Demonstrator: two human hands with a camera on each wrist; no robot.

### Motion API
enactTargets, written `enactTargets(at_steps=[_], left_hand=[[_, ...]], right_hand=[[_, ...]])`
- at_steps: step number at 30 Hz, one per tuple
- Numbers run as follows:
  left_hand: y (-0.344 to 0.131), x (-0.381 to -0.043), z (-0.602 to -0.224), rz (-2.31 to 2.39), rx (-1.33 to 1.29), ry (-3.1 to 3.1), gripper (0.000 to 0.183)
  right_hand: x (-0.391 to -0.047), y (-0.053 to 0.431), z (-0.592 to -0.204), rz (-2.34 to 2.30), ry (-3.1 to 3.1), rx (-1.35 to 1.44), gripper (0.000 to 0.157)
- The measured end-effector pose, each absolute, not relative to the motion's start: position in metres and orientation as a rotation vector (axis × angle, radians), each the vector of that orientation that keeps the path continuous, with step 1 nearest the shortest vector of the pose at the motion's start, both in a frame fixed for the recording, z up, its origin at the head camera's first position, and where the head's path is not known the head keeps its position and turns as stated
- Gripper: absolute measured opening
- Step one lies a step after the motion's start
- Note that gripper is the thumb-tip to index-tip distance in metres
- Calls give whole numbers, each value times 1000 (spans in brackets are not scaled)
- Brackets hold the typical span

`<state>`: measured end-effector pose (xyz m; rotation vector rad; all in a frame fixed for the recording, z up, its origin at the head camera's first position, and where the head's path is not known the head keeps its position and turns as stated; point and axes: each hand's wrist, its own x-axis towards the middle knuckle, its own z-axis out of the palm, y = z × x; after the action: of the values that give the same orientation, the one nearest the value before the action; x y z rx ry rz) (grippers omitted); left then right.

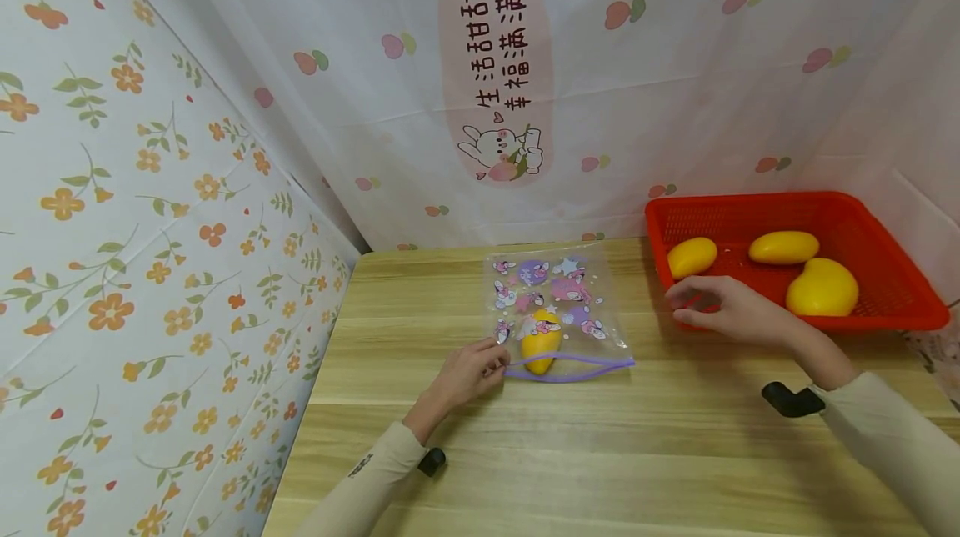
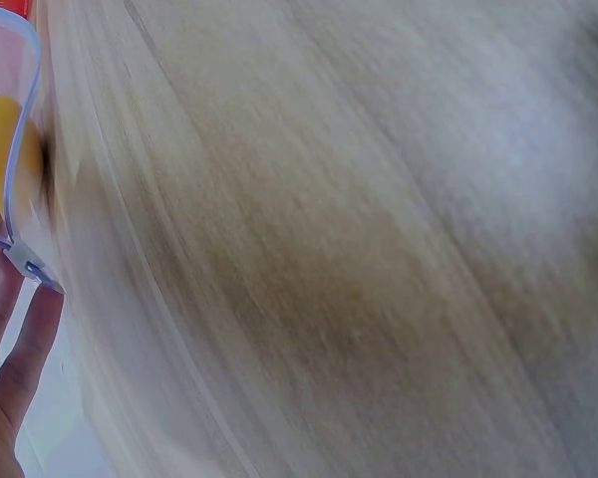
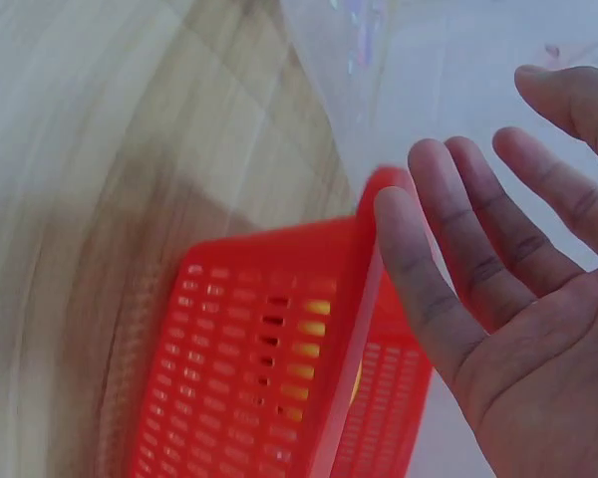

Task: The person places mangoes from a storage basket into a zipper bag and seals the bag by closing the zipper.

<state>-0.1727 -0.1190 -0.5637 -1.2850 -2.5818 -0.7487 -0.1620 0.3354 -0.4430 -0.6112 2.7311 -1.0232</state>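
Note:
A clear zip bag (image 1: 555,295) printed with pink and purple rabbits lies flat on the table, its purple-edged mouth parted towards me. Inside it, close to the mouth, is a yellow mango (image 1: 540,343). My left hand (image 1: 467,372) pinches the left corner of the bag's mouth; the white zip slider (image 2: 24,259) shows by the fingers in the left wrist view. Over the near left rim of a red basket (image 1: 892,323) hovers my right hand (image 1: 720,308), fingers spread and holding nothing. The basket contains a small mango (image 1: 692,258), an oblong mango (image 1: 783,248) and a larger mango (image 1: 822,288).
The wood-grain table (image 1: 570,470) runs under everything. A white printed curtain (image 1: 360,128) rises behind the bag and basket, and a flowered cloth (image 1: 150,228) borders the left side. Perforated walls of the basket stand up beside my right hand.

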Motion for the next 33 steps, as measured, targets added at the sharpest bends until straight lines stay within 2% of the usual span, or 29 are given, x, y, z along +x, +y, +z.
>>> enactTargets(at_steps=[33], left_hand=[[-120, -173, -564, -755, -1297, -2597, 14]], right_hand=[[-192, 380, -439, -840, 2843, -417, 39]])
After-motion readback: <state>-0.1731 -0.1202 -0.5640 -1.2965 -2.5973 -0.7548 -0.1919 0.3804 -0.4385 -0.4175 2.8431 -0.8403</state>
